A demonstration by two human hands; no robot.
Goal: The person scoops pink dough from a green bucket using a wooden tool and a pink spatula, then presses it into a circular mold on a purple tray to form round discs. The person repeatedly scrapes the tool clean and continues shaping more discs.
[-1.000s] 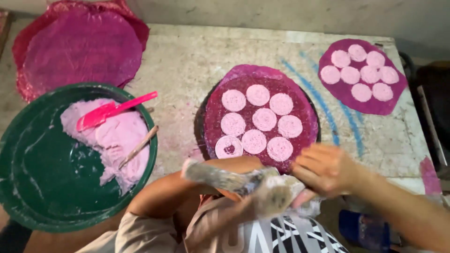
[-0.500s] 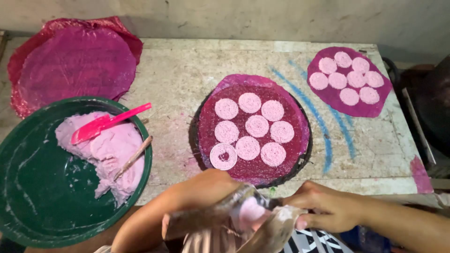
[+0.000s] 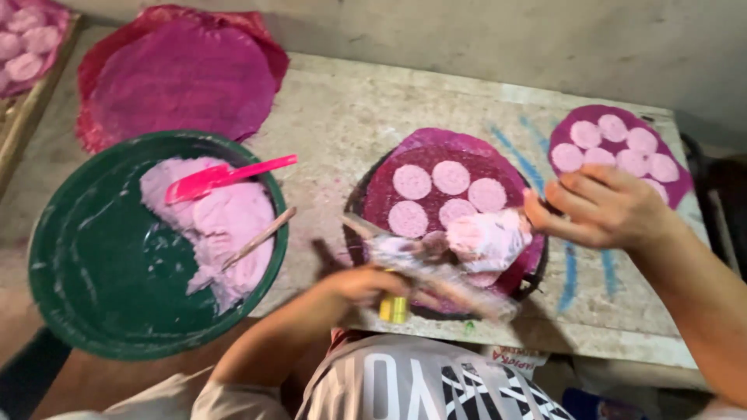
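A worn stone slab (image 3: 350, 117) sits against a plain wall. Near its front edge, the left hand (image 3: 366, 284) is closed around a dough-smeared piping bag (image 3: 443, 268) lying crosswise over the round magenta sheet (image 3: 436, 148). The right hand (image 3: 611, 206) hovers beside the bag's pink lump (image 3: 490, 237), fingers spread and empty. Blur hides the nozzle.

Worktop (image 3: 342, 117): pale stone or concrete, matt, rough, stained pink, blue chalky streaks. Green basin (image 3: 93, 272): glossy, smeared wet (plastic or enamel, cannot tell). Pink dough (image 3: 226, 225) in it: soft, moist, slightly shiny. Pink spatula (image 3: 226, 175): smooth plastic. Stick (image 3: 257, 239): bare wood. Magenta sheets (image 3: 179, 78): thin, crinkled, faint sheen, plastic-like. Pink discs (image 3: 451, 177): matt, smooth. Clear bag (image 3: 436, 268) by left hand (image 3: 366, 284): glossy film, dough-smeared
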